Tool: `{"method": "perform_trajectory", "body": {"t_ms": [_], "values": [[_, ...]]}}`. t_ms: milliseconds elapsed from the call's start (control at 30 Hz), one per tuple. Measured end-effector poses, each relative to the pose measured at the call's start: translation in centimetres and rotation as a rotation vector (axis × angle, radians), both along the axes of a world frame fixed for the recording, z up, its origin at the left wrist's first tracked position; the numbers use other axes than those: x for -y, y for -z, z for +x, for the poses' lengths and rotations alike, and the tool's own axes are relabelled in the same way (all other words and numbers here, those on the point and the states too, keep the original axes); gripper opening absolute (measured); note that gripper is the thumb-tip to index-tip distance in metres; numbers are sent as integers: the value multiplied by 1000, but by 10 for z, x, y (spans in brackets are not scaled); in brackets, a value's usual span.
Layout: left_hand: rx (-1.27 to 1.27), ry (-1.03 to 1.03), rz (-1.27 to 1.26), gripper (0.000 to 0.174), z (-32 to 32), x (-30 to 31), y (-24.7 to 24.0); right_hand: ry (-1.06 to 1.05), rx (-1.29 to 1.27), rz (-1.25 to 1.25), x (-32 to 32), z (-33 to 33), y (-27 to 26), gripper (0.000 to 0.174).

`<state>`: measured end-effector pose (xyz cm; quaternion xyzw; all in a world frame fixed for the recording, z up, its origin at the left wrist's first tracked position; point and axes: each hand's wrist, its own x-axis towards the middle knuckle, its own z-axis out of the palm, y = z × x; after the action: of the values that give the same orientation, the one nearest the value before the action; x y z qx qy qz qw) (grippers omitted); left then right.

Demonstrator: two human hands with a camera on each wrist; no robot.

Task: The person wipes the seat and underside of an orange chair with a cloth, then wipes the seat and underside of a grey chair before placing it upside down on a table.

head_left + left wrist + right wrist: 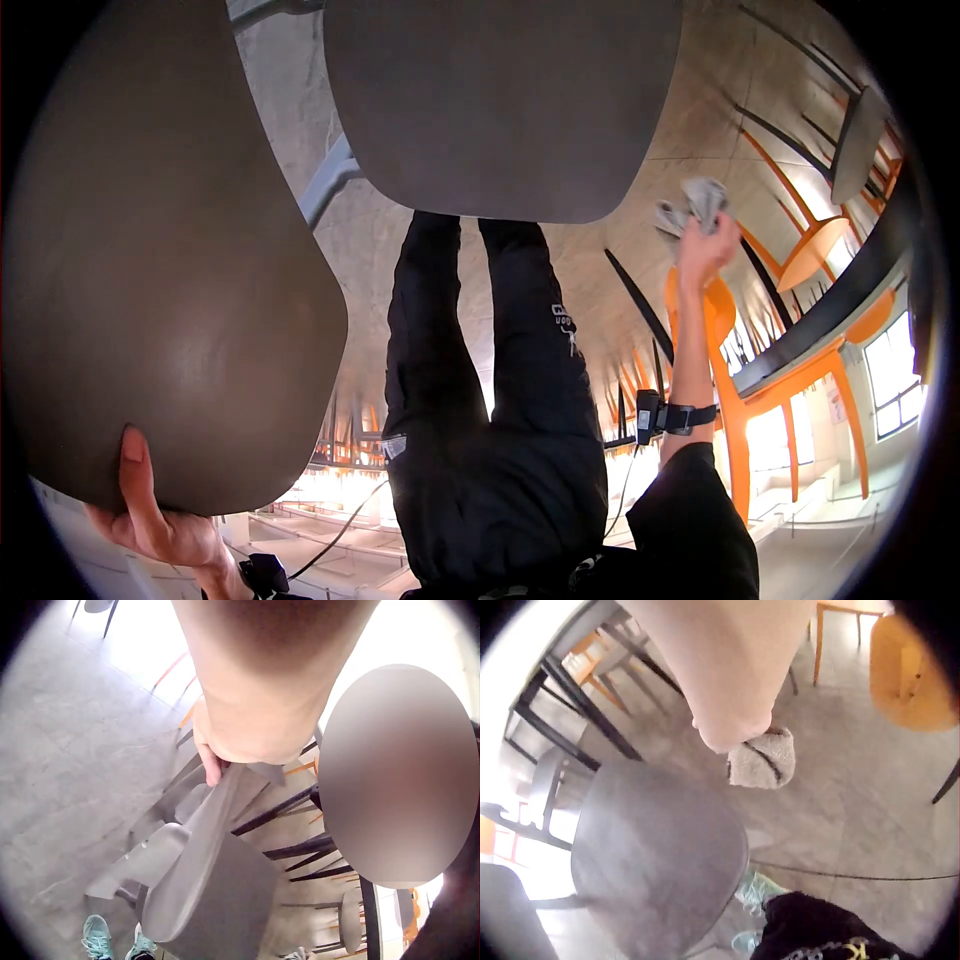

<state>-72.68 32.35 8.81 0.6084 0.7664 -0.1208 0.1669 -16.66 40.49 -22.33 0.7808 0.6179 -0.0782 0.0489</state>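
Observation:
In the head view my left hand [165, 530] grips the near edge of a broad grey-brown chair [200, 280], thumb laid over its smooth face and the other fingers partly hidden under it. The left wrist view has this left hand [244, 735] at the end of the grey chair panel [199, 870]. My right hand [705, 252] holds a crumpled grey cloth [708, 200] out to the right, above the floor. Seen from the right wrist, the cloth [765, 763] looks fuzzy with a dark stripe, beside a grey chair seat [660, 847].
A second grey chair seat [505, 110] is in front of my legs. Orange chairs [725, 330] and a dark-edged table [800, 350] stand on the right. An orange seat [915, 675] is across the grey floor. A thin cable [855, 876] crosses the right wrist view.

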Motion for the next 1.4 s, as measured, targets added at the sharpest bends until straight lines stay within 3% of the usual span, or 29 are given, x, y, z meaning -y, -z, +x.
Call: {"method": "perform_trajectory", "body": {"t_ms": [100, 167, 200, 233, 267, 367, 400, 467, 633, 700, 733, 800, 867, 900, 967, 1033, 1100, 1133, 1167, 1233, 1267, 1367, 1400], "values": [[-7, 19, 16, 50, 5, -2, 4, 74, 57, 143, -13, -15, -20, 35], [-8, 28, 1, 48, 6, -5, 2, -25, -1, 91, -9, -51, -10, 36], [2, 20, 2, 46, 7, -7, 1, -105, -238, 129, -2, -88, -3, 37], [32, -13, 20, 45, 8, -9, 3, -29, -364, 15, 9, -125, 15, 37], [63, -46, 40, 44, 9, -10, 5, -359, -455, -10, 13, -165, 21, 33], [120, -73, 50, 42, 6, -15, 8, -327, -825, -225, 44, -295, 26, 28], [72, 13, 1, 42, -1, -13, 3, -346, -907, -373, 58, -329, 27, 31], [36, 78, -37, 43, -3, -15, 1, -304, -1124, -434, 80, -388, 33, 33], [105, -72, 36, 48, 2, -21, 6, -192, -952, -350, 34, -365, 43, 28], [185, -253, 120, 50, 2, -17, 8, -148, -856, -307, -5, -307, 52, 25], [177, -252, 116, 50, 3, -15, 8, -183, -825, -229, -25, -277, 45, 26], [109, -128, 51, 50, 4, -14, 4, 11, -726, -262, -53, -219, 33, 25], [95, -75, -5, 48, 2, -9, -2, -13, -605, -135, -71, -156, 27, 27], [127, -150, 10, 46, 1, 3, -4, -42, -554, -29, -78, -126, 23, 30], [194, -403, 110, 42, 8, 15, 2, -83, -112, 224, -80, -23, 59, 33], [258, -706, 224, 39, 26, 6, 12, 167, 10, 67, -104, -34, 5, 38], [306, -892, 264, 37, 36, -9, 15, 97, 75, 125, -104, -38, -6, 39], [293, -839, 241, 37, 35, -9, 15, 63, 105, 155, -105, -43, -6, 40], [280, -786, 219, 37, 33, -8, 15, -42, -43, 214, -97, -55, 7, 35], [217, -530, 140, 39, 17, 10, 6, -25, -307, 146, -78, -128, 29, 32], [201, -443, 114, 40, 12, 15, 3, -321, -303, 80, -73, -171, 27, 27], [152, -272, 71, 42, 10, 12, 3, -362, -644, 120, -42, -287, 34, 22], [78, -113, 33, 43, 13, 6, 2, -412, -760, 6, -26, -320, 41, 25]]}}
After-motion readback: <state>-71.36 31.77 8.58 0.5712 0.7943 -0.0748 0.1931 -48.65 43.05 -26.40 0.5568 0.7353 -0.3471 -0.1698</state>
